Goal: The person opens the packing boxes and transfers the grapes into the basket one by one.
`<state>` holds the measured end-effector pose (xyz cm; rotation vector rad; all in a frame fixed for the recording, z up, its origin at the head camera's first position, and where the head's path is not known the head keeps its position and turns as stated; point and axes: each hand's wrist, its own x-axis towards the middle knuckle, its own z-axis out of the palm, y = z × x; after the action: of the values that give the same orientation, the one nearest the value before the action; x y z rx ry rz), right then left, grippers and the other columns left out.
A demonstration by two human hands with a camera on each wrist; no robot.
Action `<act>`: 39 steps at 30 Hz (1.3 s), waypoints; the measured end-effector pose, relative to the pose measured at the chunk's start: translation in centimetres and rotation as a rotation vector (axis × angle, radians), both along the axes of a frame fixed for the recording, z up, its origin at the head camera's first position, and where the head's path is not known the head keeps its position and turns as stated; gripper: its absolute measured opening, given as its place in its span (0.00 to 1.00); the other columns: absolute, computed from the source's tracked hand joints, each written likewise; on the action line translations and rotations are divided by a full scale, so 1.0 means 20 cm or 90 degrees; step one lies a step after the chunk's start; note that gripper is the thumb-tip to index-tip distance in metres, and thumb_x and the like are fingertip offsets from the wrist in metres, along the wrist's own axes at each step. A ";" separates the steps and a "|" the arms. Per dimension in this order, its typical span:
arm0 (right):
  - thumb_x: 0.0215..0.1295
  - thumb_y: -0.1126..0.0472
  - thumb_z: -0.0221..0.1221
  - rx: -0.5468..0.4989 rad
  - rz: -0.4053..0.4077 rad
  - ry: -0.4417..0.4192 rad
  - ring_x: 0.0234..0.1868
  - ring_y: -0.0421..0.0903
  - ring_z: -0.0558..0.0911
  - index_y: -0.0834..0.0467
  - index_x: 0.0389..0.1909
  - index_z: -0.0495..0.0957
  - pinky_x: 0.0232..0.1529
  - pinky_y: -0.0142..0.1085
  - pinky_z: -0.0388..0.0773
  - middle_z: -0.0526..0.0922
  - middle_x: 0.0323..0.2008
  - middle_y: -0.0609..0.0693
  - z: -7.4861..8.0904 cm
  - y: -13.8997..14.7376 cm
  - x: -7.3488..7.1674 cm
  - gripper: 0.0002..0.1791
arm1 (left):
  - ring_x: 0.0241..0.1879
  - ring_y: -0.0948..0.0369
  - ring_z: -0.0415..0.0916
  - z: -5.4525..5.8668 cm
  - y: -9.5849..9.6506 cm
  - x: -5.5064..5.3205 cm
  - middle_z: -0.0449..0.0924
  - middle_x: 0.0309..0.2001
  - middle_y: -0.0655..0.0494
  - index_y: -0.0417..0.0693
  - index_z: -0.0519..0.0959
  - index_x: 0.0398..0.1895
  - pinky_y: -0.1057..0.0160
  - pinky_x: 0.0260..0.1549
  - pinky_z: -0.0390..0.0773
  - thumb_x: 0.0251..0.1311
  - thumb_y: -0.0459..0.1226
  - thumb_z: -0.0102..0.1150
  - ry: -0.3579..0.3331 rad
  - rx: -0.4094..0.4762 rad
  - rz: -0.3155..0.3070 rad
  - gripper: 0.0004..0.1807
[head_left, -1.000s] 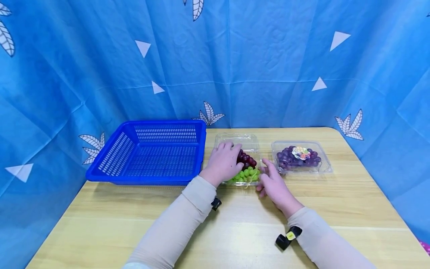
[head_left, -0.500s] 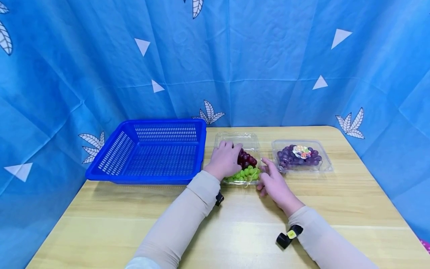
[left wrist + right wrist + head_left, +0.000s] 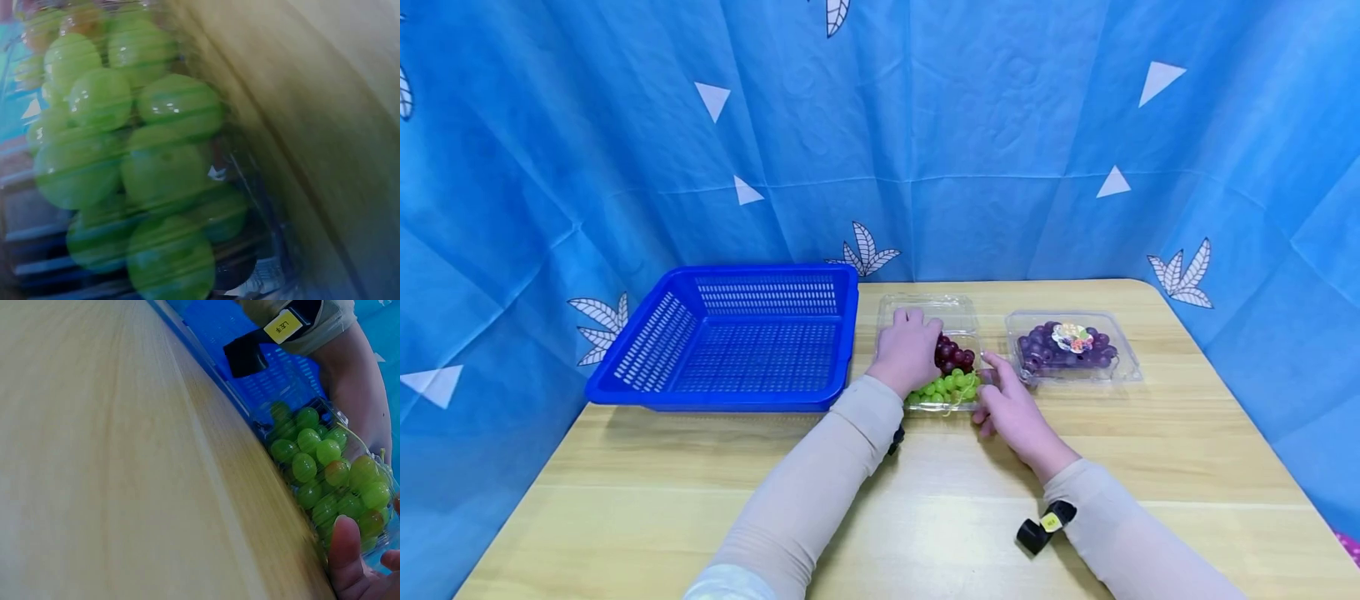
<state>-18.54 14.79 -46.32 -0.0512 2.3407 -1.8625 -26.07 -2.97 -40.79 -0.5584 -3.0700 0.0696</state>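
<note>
A clear plastic clamshell box (image 3: 976,340) lies with its lid folded back, holding dark red grapes (image 3: 953,357) behind green grapes (image 3: 951,387). My left hand (image 3: 910,350) reaches in over the left part of the red bunch, its fingers and thumb bent around it; the fingertips are partly hidden. At the box's right front corner, my right hand (image 3: 1015,417) holds the plastic, with the thumb (image 3: 347,550) against the front side in the right wrist view. The blurred left wrist view has green grapes (image 3: 165,169) behind clear plastic and shows no fingers.
A blue slotted basket (image 3: 722,404) stands left of the box, close to my left forearm. To the right lies a lidded clear box of purple grapes (image 3: 1067,346) with a round sticker. A blue curtain (image 3: 985,133) hangs behind the wooden table (image 3: 940,517).
My left hand and forearm have shifted slightly right and away from me over the red grapes. The right hand keeps its place at the box corner. The head view has tilted a little.
</note>
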 end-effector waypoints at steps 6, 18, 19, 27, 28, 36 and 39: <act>0.70 0.65 0.46 0.005 -0.005 0.003 0.32 0.56 0.80 0.54 0.81 0.46 0.27 0.46 0.83 0.64 0.70 0.62 0.00 0.00 0.00 0.39 | 0.58 0.46 0.67 0.00 0.02 -0.01 0.71 0.58 0.53 0.54 0.73 0.62 0.50 0.38 0.82 0.52 0.48 0.73 0.023 -0.015 -0.007 0.33; 0.68 0.66 0.47 -0.009 -0.021 -0.008 0.33 0.56 0.80 0.53 0.81 0.46 0.27 0.46 0.83 0.65 0.68 0.61 0.02 0.00 0.00 0.41 | 0.46 0.51 0.76 -0.02 -0.02 -0.01 0.79 0.51 0.54 0.51 0.72 0.54 0.51 0.38 0.81 0.51 0.42 0.73 0.086 0.135 -0.022 0.27; 0.69 0.66 0.47 -0.011 -0.021 -0.008 0.33 0.56 0.80 0.53 0.81 0.46 0.27 0.46 0.83 0.64 0.69 0.61 0.02 0.00 0.00 0.41 | 0.46 0.51 0.76 -0.03 -0.03 0.00 0.79 0.51 0.54 0.50 0.72 0.54 0.51 0.38 0.81 0.51 0.42 0.73 0.092 0.153 -0.021 0.28; 0.70 0.65 0.48 -0.014 -0.018 -0.010 0.35 0.57 0.81 0.52 0.81 0.44 0.28 0.45 0.83 0.65 0.67 0.63 0.02 0.00 0.01 0.41 | 0.40 0.57 0.76 -0.02 -0.06 0.02 0.76 0.46 0.55 0.48 0.72 0.52 0.53 0.37 0.82 0.53 0.42 0.72 0.113 0.296 0.015 0.26; 0.70 0.65 0.48 -0.015 -0.019 -0.009 0.35 0.56 0.81 0.53 0.81 0.44 0.28 0.45 0.83 0.65 0.66 0.63 0.02 0.00 0.01 0.41 | 0.40 0.58 0.75 -0.02 -0.06 0.02 0.75 0.45 0.55 0.48 0.72 0.51 0.53 0.36 0.81 0.53 0.43 0.72 0.112 0.312 0.021 0.25; 0.71 0.65 0.47 -0.030 -0.022 -0.012 0.35 0.56 0.81 0.54 0.81 0.44 0.27 0.45 0.84 0.70 0.57 0.65 0.01 -0.01 0.01 0.40 | 0.37 0.57 0.74 0.02 -0.09 0.03 0.70 0.45 0.56 0.49 0.68 0.46 0.56 0.39 0.81 0.56 0.42 0.70 0.111 0.430 0.022 0.22; 0.72 0.65 0.47 -0.039 -0.018 -0.013 0.35 0.57 0.81 0.53 0.81 0.44 0.27 0.46 0.84 0.68 0.59 0.65 0.00 0.00 0.01 0.40 | 0.37 0.56 0.75 0.03 -0.09 0.04 0.69 0.45 0.55 0.47 0.67 0.47 0.56 0.40 0.80 0.57 0.40 0.69 0.119 0.484 0.023 0.22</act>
<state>-18.31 14.75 -46.27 -0.0059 2.2814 -1.9388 -25.33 -4.85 -40.15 -0.4062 -2.6199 -0.9324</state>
